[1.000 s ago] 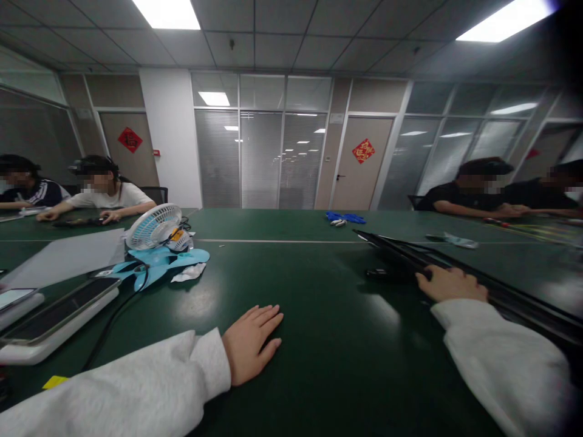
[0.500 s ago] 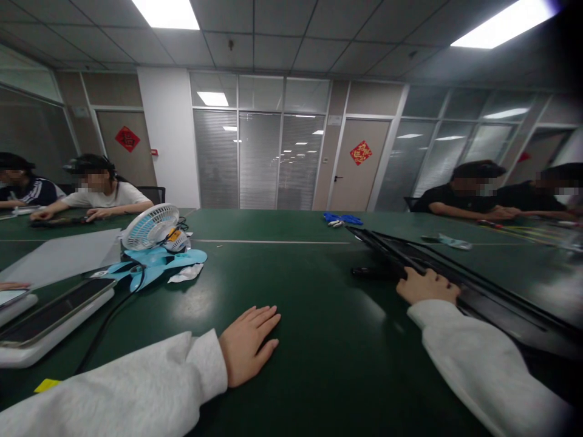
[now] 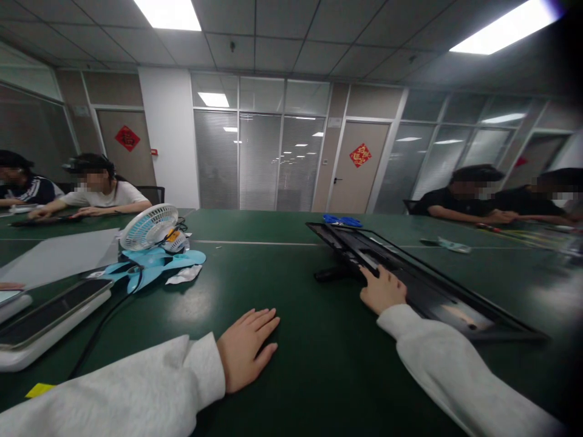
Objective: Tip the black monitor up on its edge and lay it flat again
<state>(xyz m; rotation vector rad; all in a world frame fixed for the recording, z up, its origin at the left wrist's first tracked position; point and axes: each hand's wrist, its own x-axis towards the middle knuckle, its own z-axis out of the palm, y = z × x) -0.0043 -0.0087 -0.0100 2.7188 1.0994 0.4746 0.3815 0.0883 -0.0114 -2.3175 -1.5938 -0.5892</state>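
My left hand (image 3: 248,349) lies palm down on the green table (image 3: 300,376), fingers stretched out, holding nothing. Over to the right, my right hand (image 3: 383,291) has its fingers curled over the near edge of a large black rectangular panel (image 3: 437,297). This panel looks like a monitor housing, with a raised rim and a lighter reflective patch at its near right end. A dark rounded piece (image 3: 331,274) juts out from under its left side; I cannot tell whether it is attached. Just past the panel's far corner lies a blue bundle (image 3: 342,221).
At left are a white and blue fan (image 3: 152,227) on a light-blue petal-shaped base, a crumpled white scrap (image 3: 184,275), a phone (image 3: 54,312) on a white block and a pale sheet (image 3: 64,255). A small packet (image 3: 453,245) lies far right. Several people sit around the table.
My right hand and the black panel have moved left together, and the panel now lies flatter with more of its inside showing. My left hand stays in place.
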